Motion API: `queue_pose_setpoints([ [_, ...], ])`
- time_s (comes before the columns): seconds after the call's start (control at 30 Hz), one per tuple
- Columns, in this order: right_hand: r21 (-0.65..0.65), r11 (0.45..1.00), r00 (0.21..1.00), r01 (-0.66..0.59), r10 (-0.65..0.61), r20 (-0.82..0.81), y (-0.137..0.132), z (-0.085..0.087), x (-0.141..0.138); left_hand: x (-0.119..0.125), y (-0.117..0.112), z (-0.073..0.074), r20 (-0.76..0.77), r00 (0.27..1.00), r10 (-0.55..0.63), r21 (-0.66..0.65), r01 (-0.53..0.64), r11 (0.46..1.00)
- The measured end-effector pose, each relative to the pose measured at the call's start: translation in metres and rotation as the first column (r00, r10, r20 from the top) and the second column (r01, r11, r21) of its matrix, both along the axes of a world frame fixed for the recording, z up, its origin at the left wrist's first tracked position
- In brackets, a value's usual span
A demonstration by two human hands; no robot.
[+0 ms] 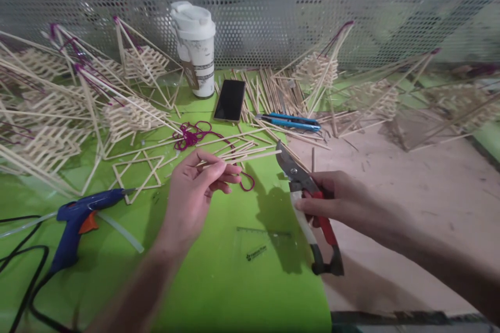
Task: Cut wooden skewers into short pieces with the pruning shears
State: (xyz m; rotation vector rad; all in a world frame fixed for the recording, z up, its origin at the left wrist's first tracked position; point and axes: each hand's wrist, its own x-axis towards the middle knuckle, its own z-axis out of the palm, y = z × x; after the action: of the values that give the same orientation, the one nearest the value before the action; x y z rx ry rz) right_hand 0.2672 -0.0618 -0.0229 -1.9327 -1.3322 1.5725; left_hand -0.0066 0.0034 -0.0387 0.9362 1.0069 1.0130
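Observation:
A thin wooden stick [258, 155] is pinched between the thumb and fingers of my left hand [197, 182], pointing to the right. My right hand [332, 197] is closed around the handles of a pair of pruning shears [299, 174], one handle red and the other pale. The tip of the stick reaches the shears' blades. Whether the blades touch it, I cannot tell. Behind my left hand lie more loose sticks [250, 140] and a tangle of purple yarn [191, 135]. Below the hands, a clear ruler [263, 247] rests on the green sheet [219, 281].
At left lies a blue glue gun [84, 216] with its cable, beside a star-shaped stick frame [138, 174]. Stick models [133, 114] stand along both sides. A white cup [197, 52], a phone [230, 100] and a blue utility knife [291, 121] sit before the perforated metal screen [265, 10].

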Motion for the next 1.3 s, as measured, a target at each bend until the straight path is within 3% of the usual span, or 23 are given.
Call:
queue_pose_setpoints([
  [0.1, -0.013, 0.999, 0.993, 0.033, -0.034, -0.112, 0.002, 0.003, -0.007, 0.0, -0.001, -0.001, -0.012, 1.0, 0.01, 0.038, -0.009, 0.999],
  [0.3, -0.077, 0.997, 0.923, -0.028, -0.004, -0.386, 0.003, 0.011, -0.023, 0.002, -0.003, 0.001, -0.033, 0.999, 0.02, 0.109, -0.016, 0.994],
  [0.6, 0.044, 0.999, 0.897, 0.027, -0.005, -0.442, 0.014, -0.007, -0.043, 0.003, -0.001, 0.0, -0.017, 1.0, -0.001, 0.154, 0.003, 0.988],
  [0.9, 0.045, 0.994, 0.817, 0.099, -0.055, -0.574, 0.024, -0.01, -0.054, 0.004, 0.001, -0.003, -0.054, 0.997, -0.055, 0.128, 0.062, 0.99],
  [1.0, 0.035, 0.989, 0.806, 0.141, -0.094, -0.585, 0.025, -0.015, -0.051, 0.006, 0.001, -0.002, -0.074, 0.997, -0.018, 0.114, 0.027, 0.993],
  [1.17, -0.019, 0.969, 0.755, 0.244, -0.202, -0.624, 0.025, -0.018, -0.05, 0.006, 0.002, -0.002, -0.289, 0.955, 0.071, 0.127, -0.036, 0.991],
  [1.3, -0.055, 0.942, 0.666, 0.332, -0.275, -0.693, 0.026, -0.015, -0.051, 0.008, -0.001, -0.009, -0.606, 0.795, 0.005, 0.191, 0.139, 0.972],
])
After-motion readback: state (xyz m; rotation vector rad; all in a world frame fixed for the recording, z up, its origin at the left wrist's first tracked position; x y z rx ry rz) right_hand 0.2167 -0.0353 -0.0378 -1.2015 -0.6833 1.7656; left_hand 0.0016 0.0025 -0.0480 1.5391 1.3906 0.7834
